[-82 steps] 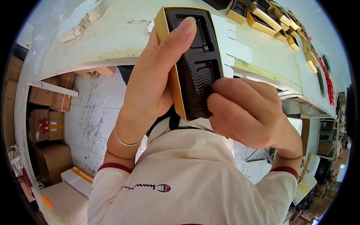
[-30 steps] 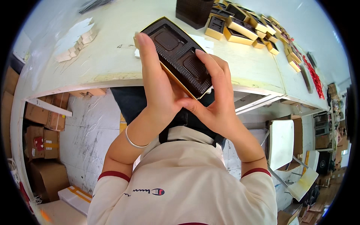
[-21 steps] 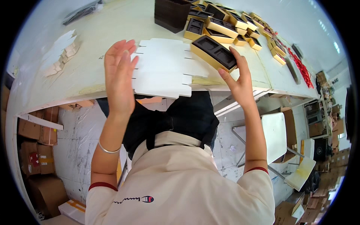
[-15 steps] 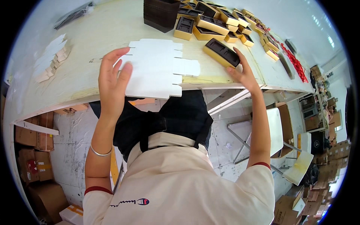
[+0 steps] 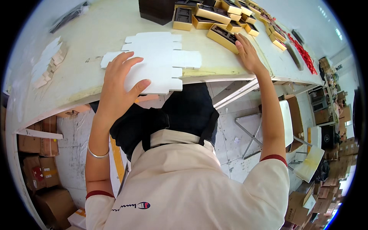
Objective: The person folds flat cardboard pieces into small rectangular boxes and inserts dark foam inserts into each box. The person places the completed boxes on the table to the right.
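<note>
A long pale worktable (image 5: pixel 96 73) runs across a storeroom with cardboard cartons on the floor. At its far edge sit rows of gold trays with dark inserts (image 5: pixel 214 13). The left hand (image 5: pixel 119 86) lies flat, fingers spread, on a white die-cut cardboard blank (image 5: pixel 161 61) at the near edge. The right hand (image 5: pixel 247 53), open, touches a gold box (image 5: pixel 224 37) just beside that blank.

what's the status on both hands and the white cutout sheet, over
Left hand flat on white die-cut card sheet at table edge. Right hand resting against gold tray box. Nothing blocking the sheet; more gold boxes behind.
</note>
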